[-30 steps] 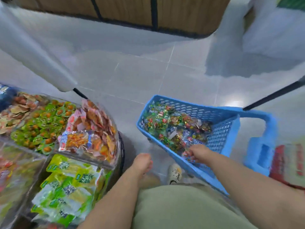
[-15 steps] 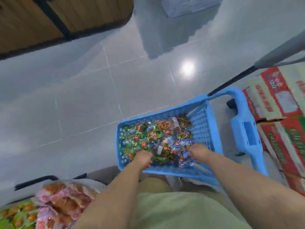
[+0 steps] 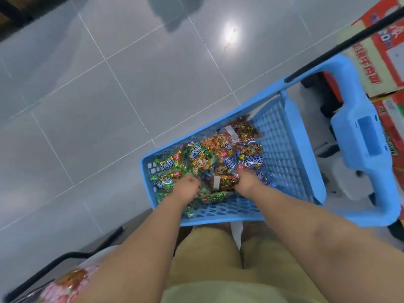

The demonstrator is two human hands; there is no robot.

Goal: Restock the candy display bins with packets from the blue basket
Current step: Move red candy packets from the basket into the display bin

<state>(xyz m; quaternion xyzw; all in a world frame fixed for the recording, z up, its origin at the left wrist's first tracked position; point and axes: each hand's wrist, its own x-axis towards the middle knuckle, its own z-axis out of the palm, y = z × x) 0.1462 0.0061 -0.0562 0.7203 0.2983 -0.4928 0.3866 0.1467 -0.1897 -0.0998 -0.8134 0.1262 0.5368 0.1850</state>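
Head view: I judge the restock far from done. The blue basket (image 3: 290, 136) on the tiled floor holds a full layer of candy packets (image 3: 218, 154) from its left wall to its far right corner. Of the display bins I see only one corner at the lower left, with pink packets (image 3: 65, 283) in it, so I cannot say how full the bins are. Nothing is lifted clear of the basket yet; this looks to me like the pick-up step.

Both hands are down in the basket, close to its near edge. My left hand (image 3: 188, 189) sits among the green packets by the left wall, fingers curled downward. The right hand (image 3: 248, 182) is nearer the middle, its fingertips buried in the pile. A brown packet (image 3: 227, 182) lies between the two hands, touching the right one. Whether either hand has clamped on a packet, I cannot tell.
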